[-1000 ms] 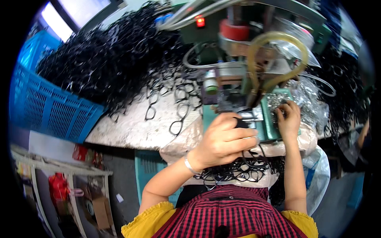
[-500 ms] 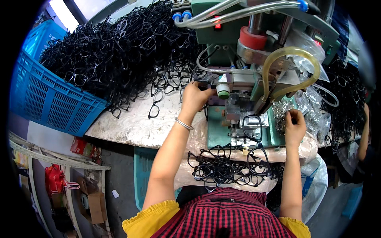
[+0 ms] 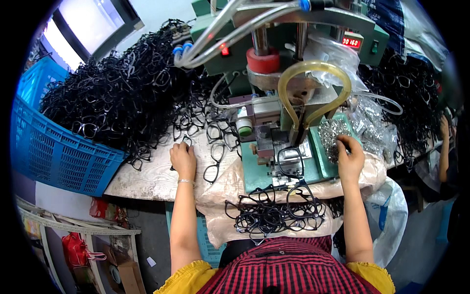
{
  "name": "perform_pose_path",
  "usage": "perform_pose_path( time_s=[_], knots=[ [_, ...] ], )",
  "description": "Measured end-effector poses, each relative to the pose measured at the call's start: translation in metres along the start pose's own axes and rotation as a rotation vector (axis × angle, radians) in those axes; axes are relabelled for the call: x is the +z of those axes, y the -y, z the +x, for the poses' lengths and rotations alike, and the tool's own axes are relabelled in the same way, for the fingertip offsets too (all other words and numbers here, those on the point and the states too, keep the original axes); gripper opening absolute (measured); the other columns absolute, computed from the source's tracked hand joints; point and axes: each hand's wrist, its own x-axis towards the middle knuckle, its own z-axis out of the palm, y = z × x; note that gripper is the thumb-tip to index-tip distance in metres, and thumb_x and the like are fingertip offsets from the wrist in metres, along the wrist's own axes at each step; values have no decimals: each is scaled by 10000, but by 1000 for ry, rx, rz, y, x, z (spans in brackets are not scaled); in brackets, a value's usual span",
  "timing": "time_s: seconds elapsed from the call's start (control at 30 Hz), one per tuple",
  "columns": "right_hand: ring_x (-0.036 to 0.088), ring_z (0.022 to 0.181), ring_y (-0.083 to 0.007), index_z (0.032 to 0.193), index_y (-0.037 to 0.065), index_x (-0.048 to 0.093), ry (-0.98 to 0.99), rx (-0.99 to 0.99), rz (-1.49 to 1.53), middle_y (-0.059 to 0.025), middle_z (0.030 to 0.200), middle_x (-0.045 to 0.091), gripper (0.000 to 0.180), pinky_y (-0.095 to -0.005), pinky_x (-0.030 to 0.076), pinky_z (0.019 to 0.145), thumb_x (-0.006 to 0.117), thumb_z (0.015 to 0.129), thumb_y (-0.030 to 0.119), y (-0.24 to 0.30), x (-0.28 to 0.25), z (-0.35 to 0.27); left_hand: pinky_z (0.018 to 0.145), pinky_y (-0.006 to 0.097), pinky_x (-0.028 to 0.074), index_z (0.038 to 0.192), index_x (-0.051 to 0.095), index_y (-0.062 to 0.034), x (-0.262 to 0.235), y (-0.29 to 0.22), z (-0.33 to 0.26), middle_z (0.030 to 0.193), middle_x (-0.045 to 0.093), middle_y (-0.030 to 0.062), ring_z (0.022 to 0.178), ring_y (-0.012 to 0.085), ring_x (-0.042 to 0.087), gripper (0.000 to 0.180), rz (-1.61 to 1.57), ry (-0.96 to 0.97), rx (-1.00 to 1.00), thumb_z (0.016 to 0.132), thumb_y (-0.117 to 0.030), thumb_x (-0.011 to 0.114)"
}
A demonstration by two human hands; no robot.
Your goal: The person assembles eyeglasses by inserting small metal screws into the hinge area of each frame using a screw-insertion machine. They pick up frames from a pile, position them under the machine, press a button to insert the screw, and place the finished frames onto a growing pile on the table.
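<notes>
Frames [image 3: 147, 105] — black spectacle fronts — lie heaped across the bench [image 3: 147, 179] and spill from the blue crate [image 3: 54, 152] on my left. My left hand [image 3: 183, 159] rests palm down at the heap's near edge, fingers curled onto one frame [image 3: 186, 141]; whether I actually grip it I cannot tell. Just beside that hand a loose frame [image 3: 211, 172] lies flat on the bench. My right hand [image 3: 350, 158] reaches into the small metal parts [image 3: 332, 134] in the green tray, fingertips pinched down among them — what they hold is hidden. Between my hands stands the green press [image 3: 274, 161], with one frame [image 3: 290, 161] seated on its bed under the yellow hose [image 3: 313, 73]. Nearer me, a pile of frames [image 3: 274, 213] sits on the cloth [image 3: 220, 196] at the bench edge.
</notes>
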Motion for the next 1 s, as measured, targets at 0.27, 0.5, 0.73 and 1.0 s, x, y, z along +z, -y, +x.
perform_pose_path(
  time_s=[0.27, 0.5, 0.73, 1.0],
  knots=[
    [609, 883, -310, 899, 26, 667, -42, -288, -201, -114, 896, 656, 115, -376, 465, 813, 654, 794, -16, 46, -38, -4, 575, 293, 426, 967, 524, -30, -85, -71, 12, 687, 548, 38, 597, 148, 525, 230, -652, -236, -187, 1054, -239, 484],
    [599, 882, -326, 907, 26, 652, -42, -469, 94, -132, 917, 651, 149, -406, 471, 797, 601, 772, -10, 91, 31, 14, 480, 209, 397, 1021, 494, -97, -80, -122, -37, 730, 543, -9, 568, 52, 464, 157, -1295, 44, -511, 1021, -236, 566],
    [614, 924, -140, 1034, -6, 607, 199, 35, 715, -48, 963, 646, 190, -283, 488, 834, 655, 850, -22, 105, 31, -12, 570, 294, 541, 1096, 516, -68, -200, -212, -22, 970, 605, 120, 787, 220, 617, 123, -1691, -67, 264, 1034, -170, 486],
    [633, 940, -101, 1210, -16, 502, 293, 370, 1167, -76, 1009, 698, 337, -226, 474, 863, 631, 900, -38, 125, 38, -23, 668, 383, 633, 1070, 513, 21, -188, -232, 1, 986, 634, 203, 845, 258, 675, 177, -1465, -185, 458, 1009, -140, 551]
  ],
)
